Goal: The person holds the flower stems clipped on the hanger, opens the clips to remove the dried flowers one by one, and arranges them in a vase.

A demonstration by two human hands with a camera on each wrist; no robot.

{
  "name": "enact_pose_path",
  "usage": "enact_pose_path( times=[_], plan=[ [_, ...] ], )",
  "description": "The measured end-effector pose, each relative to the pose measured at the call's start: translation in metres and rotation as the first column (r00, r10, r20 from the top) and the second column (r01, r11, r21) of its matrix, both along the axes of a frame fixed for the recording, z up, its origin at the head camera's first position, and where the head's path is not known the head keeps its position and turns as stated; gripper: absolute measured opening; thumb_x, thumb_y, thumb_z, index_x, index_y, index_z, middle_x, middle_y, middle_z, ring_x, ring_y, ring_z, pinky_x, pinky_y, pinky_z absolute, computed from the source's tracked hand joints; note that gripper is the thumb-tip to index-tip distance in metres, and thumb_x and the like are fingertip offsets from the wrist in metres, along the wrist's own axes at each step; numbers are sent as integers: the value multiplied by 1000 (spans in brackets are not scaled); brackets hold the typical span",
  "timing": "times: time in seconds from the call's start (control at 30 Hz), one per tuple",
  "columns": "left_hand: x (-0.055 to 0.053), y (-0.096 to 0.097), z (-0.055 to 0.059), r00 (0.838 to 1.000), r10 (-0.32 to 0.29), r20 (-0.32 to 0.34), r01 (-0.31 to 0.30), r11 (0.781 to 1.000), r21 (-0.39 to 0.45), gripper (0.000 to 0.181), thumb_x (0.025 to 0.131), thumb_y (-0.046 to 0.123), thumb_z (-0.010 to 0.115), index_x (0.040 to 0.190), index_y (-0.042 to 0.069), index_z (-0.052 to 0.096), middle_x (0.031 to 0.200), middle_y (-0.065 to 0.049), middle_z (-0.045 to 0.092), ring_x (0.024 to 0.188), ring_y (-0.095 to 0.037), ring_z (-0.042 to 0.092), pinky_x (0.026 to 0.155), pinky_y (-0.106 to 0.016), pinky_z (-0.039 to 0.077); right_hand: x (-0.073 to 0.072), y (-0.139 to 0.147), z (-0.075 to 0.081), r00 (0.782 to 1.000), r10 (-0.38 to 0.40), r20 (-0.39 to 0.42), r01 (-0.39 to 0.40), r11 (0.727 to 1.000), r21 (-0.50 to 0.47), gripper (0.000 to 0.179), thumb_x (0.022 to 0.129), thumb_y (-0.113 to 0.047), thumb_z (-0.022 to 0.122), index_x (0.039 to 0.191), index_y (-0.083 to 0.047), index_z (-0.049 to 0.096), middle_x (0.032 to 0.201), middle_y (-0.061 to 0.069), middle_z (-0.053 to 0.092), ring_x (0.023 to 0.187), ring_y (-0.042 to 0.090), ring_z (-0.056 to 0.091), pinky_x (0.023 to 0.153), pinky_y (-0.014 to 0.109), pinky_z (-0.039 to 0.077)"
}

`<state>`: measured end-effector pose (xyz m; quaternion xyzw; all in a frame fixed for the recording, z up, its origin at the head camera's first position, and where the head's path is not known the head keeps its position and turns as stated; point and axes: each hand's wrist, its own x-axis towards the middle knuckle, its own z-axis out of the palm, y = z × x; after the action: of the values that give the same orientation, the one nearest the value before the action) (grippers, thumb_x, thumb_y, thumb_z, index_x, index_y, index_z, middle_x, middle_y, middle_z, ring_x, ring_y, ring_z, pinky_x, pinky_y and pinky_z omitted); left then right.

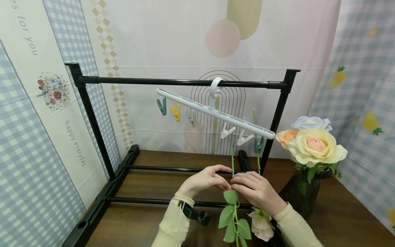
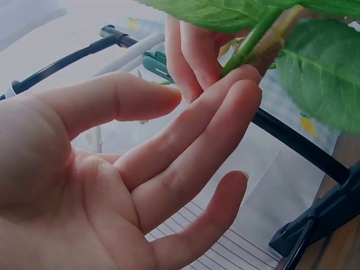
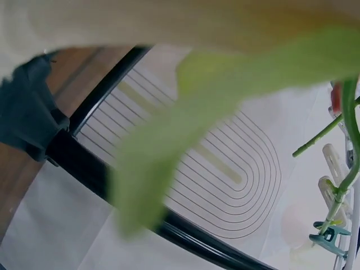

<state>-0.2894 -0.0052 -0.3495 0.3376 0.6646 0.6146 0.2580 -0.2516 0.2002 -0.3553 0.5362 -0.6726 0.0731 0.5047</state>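
Observation:
My right hand (image 1: 257, 190) pinches a leafy green flower stem (image 1: 232, 161) below its cut end; the leaves hang underneath and the bloom is out of sight. Fingertips of my left hand (image 1: 206, 178) come up to the same stem from the other side, its fingers fairly straight in the left wrist view. Beside my right wrist, a pale rose (image 1: 261, 224) hangs head down, its stem held by a dark green clip (image 1: 258, 145) at the low end of a white clip hanger (image 1: 213, 111). A blurred sepal (image 3: 152, 152) fills much of the right wrist view.
The hanger hooks over the top bar (image 1: 148, 81) of a black rack and slants down to the right. More clips dangle from it: green, yellow (image 1: 176, 112), grey and white (image 1: 227, 131). A dark vase (image 1: 303, 192) with several roses (image 1: 317, 145) stands close on the right.

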Motion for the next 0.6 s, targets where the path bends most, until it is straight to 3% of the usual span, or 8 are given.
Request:
enact_pose_path(
  times=[0.23,0.47,0.6],
  plan=[
    [-2,0,-3,999,51,13,-51,999,-1,45,87,9,53,130,5,39,99,-27,64,81,-14,65,80,-34,51,8,2,9,990,129,63,-121,985,-122,20,90,-14,52,85,-6,70,88,10,66,81,23,61,76,29,46],
    [-5,2,-4,999,50,-13,-50,999,10,44,88,6,50,130,1,38,94,-27,64,87,-42,61,81,-41,50,13,7,17,935,316,160,-275,932,-235,15,85,-9,59,87,2,69,90,16,65,82,23,59,78,24,45],
    [-5,2,-2,1000,22,-13,-22,999,46,43,88,6,47,129,0,36,97,-37,59,82,-34,65,78,-38,52,15,9,22,906,358,227,-294,916,-274,14,85,-6,59,90,3,68,92,15,65,84,21,58,78,21,44]
  ],
)
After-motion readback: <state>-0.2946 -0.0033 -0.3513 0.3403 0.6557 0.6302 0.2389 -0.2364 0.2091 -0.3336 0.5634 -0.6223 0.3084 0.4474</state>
